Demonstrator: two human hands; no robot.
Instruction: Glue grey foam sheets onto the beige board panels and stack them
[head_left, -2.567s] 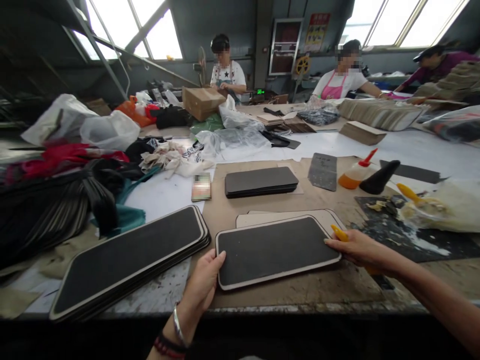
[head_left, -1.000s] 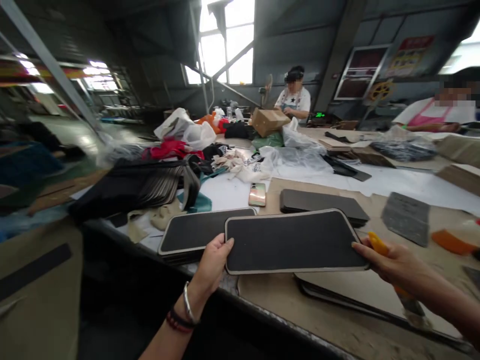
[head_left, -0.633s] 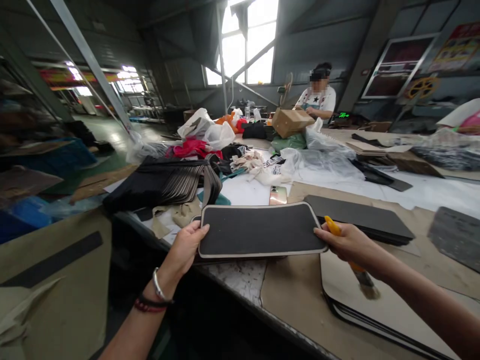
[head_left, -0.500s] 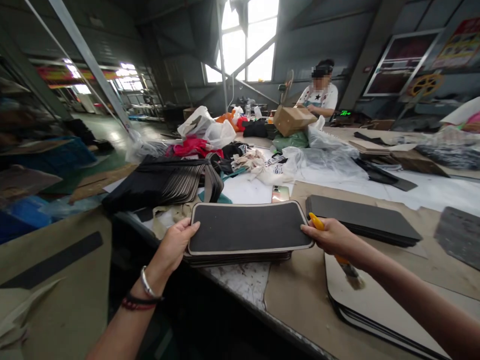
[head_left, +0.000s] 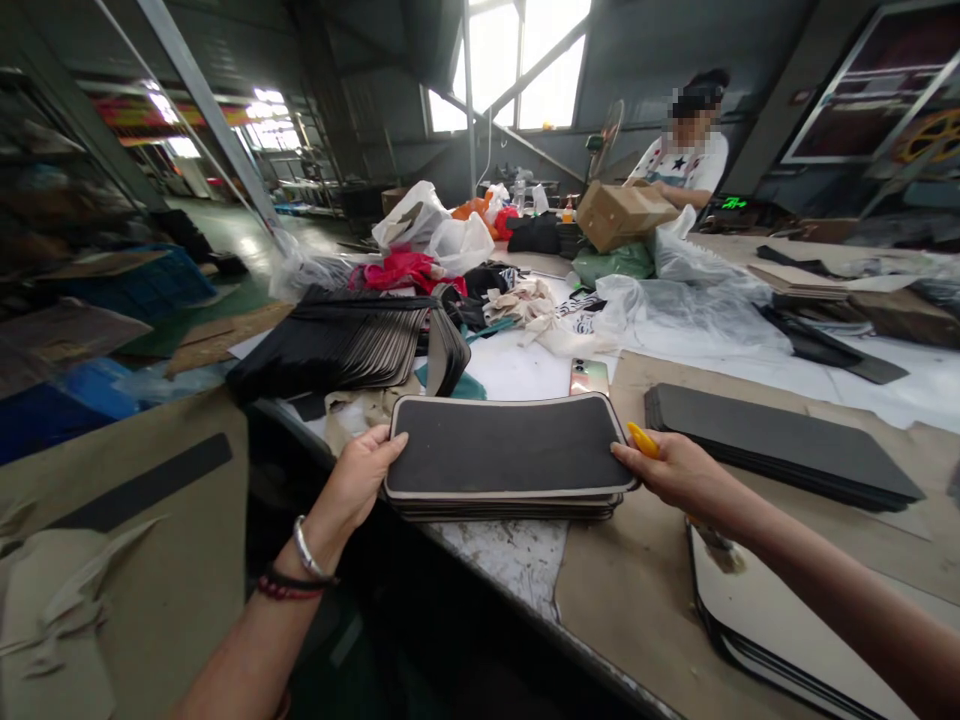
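A dark rounded panel with a pale rim (head_left: 502,445) lies over a stack of similar panels (head_left: 510,509) at the table's corner. My left hand (head_left: 365,468) pinches its left end, thumb on top. At the right end, my right hand (head_left: 675,474) grips the panel's edge, thumb on top. The same hand also holds a paintbrush with a yellow handle (head_left: 643,441); its bristles hang below my wrist, over a stack of cream-faced boards (head_left: 795,610). Whether the panel touches the stack all along its length, I cannot tell.
Dark boards (head_left: 780,440) are stacked to the right on brown paper. Behind the panel lie a phone (head_left: 589,377) and a fanned pile of black-covered pieces (head_left: 330,345). Plastic bags and cloth scraps fill the table's middle. A co-worker (head_left: 682,160) stands beyond a cardboard box (head_left: 622,215).
The view has turned slightly left, so the surroundings appear shifted right. Both hands keep hold of the panel, which now sits more squarely over the stack.
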